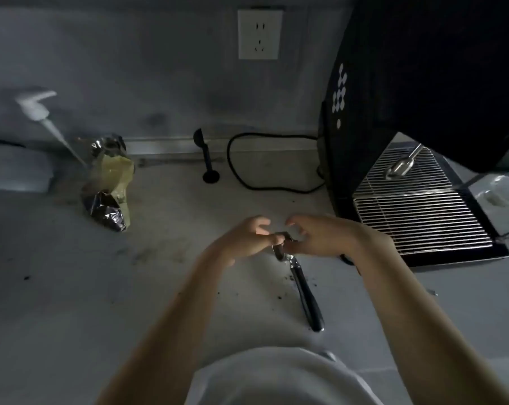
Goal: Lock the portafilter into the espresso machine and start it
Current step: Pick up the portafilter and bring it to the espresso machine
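Hands meet over a round metal portafilter basket (279,252) on a pale, grounds-speckled stone counter (130,287), its glossy black handle trailing toward the viewer. Left hand (244,241) and right hand (317,236) pinch the rim with curled fingers. Black espresso machine (393,97) with ribbed steel drip grate (417,217) stands right; crumpled foil coffee bag (110,188) left

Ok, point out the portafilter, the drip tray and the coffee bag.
portafilter (307,296): head view, on its black handle.
drip tray (420,220): head view, on the metal grate.
coffee bag (113,182): head view, on the crumpled foil side.
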`<state>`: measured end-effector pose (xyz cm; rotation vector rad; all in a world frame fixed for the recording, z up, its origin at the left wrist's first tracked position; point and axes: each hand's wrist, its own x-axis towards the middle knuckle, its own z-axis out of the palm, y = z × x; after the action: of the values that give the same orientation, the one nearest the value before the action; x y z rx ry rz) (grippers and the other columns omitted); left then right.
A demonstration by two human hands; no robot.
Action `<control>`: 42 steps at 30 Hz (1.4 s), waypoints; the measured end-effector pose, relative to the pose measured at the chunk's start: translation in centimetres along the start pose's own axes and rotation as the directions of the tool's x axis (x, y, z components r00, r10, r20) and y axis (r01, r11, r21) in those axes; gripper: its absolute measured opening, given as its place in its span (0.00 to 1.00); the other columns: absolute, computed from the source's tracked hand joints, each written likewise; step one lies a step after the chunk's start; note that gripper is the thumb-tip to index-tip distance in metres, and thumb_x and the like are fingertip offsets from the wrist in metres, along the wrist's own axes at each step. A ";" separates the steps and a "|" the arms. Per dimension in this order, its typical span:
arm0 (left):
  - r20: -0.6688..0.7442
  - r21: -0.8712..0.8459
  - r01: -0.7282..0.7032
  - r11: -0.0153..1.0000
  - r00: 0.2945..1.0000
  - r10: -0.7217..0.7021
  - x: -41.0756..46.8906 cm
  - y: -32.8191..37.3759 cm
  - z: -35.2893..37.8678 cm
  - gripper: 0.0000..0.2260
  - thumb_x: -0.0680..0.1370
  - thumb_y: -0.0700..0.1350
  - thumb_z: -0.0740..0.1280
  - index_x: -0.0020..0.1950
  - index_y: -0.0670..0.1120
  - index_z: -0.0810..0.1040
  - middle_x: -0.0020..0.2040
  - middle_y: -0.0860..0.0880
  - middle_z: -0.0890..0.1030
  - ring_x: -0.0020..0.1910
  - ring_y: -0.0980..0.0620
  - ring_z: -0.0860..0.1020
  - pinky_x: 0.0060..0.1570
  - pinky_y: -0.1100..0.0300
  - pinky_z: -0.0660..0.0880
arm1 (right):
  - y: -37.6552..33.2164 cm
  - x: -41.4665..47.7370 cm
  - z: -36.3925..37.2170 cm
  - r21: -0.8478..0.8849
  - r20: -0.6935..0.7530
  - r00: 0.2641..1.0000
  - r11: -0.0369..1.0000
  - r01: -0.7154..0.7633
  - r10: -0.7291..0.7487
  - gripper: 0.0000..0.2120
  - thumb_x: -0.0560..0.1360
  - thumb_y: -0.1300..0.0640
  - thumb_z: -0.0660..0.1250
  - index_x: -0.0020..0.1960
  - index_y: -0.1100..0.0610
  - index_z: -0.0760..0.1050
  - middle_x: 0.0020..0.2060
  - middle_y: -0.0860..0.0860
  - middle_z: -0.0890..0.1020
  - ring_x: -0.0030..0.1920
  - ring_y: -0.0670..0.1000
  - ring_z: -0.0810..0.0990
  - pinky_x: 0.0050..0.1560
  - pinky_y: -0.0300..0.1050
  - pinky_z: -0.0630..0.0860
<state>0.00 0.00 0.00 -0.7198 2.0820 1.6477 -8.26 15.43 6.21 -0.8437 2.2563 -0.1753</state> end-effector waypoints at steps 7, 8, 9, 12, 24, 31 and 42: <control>-0.022 -0.369 0.221 0.903 0.969 -0.246 2.2 -2.6 4.4 0.39 0.73 0.49 0.75 0.77 0.40 0.59 0.74 0.42 0.67 0.69 0.43 0.69 0.67 0.48 0.69 | 2.9 1.8 7.0 0.158 -0.042 0.982 0.972 -0.177 0.185 0.27 0.72 0.46 0.71 0.67 0.53 0.70 0.60 0.55 0.80 0.56 0.58 0.81 0.55 0.54 0.79; -0.024 -0.396 0.230 0.889 0.965 -0.261 2.4 -2.6 4.9 0.37 0.73 0.47 0.75 0.76 0.40 0.60 0.71 0.42 0.69 0.67 0.43 0.70 0.65 0.48 0.70 | 3.1 2.0 7.8 0.151 -0.045 0.977 0.968 -0.198 0.207 0.28 0.72 0.47 0.71 0.69 0.53 0.69 0.60 0.55 0.80 0.57 0.58 0.80 0.56 0.54 0.78; -0.029 -0.421 0.238 0.875 0.961 -0.275 2.6 -2.6 5.5 0.36 0.73 0.47 0.75 0.74 0.39 0.61 0.67 0.43 0.71 0.63 0.44 0.72 0.61 0.50 0.72 | 3.4 2.3 8.9 0.152 -0.038 0.972 0.963 -0.225 0.233 0.28 0.73 0.47 0.70 0.70 0.54 0.68 0.60 0.56 0.80 0.57 0.59 0.80 0.56 0.55 0.78; -0.037 -0.519 0.232 0.823 0.955 -0.293 3.3 -2.4 6.7 0.27 0.75 0.44 0.74 0.69 0.34 0.69 0.55 0.41 0.75 0.44 0.49 0.76 0.40 0.60 0.72 | 3.7 3.0 11.4 0.198 -0.053 0.950 0.936 -0.292 0.308 0.23 0.73 0.49 0.67 0.65 0.56 0.68 0.54 0.55 0.80 0.54 0.60 0.81 0.51 0.56 0.79; -0.116 -0.621 0.214 0.754 0.927 -0.358 4.3 -2.6 6.7 0.33 0.70 0.38 0.77 0.71 0.35 0.68 0.58 0.38 0.79 0.44 0.48 0.80 0.39 0.58 0.78 | 3.2 4.1 15.1 0.608 -0.111 0.933 0.766 -0.209 0.343 0.09 0.72 0.58 0.62 0.51 0.60 0.71 0.44 0.56 0.77 0.39 0.52 0.75 0.33 0.42 0.69; -0.359 -0.361 -0.048 0.931 0.929 -0.092 3.2 -1.7 7.3 0.31 0.63 0.46 0.83 0.62 0.41 0.77 0.58 0.44 0.82 0.57 0.47 0.81 0.49 0.61 0.75 | 1.6 1.7 13.3 0.881 -0.164 0.931 0.474 -0.011 0.327 0.05 0.71 0.63 0.63 0.47 0.63 0.73 0.35 0.55 0.77 0.30 0.50 0.75 0.31 0.44 0.76; -0.410 -0.206 -0.386 0.899 0.868 0.279 0.6 3.5 10.4 0.24 0.63 0.47 0.82 0.54 0.47 0.77 0.51 0.47 0.85 0.50 0.49 0.84 0.52 0.55 0.80 | 2.6 -5.6 10.7 0.960 -0.220 0.964 -0.142 0.241 0.149 0.04 0.75 0.67 0.66 0.49 0.64 0.77 0.37 0.56 0.78 0.34 0.50 0.78 0.35 0.44 0.78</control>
<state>-2.76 10.67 -0.06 -0.8510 2.3651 2.1812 0.48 22.11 0.62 0.0926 1.4020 -1.9535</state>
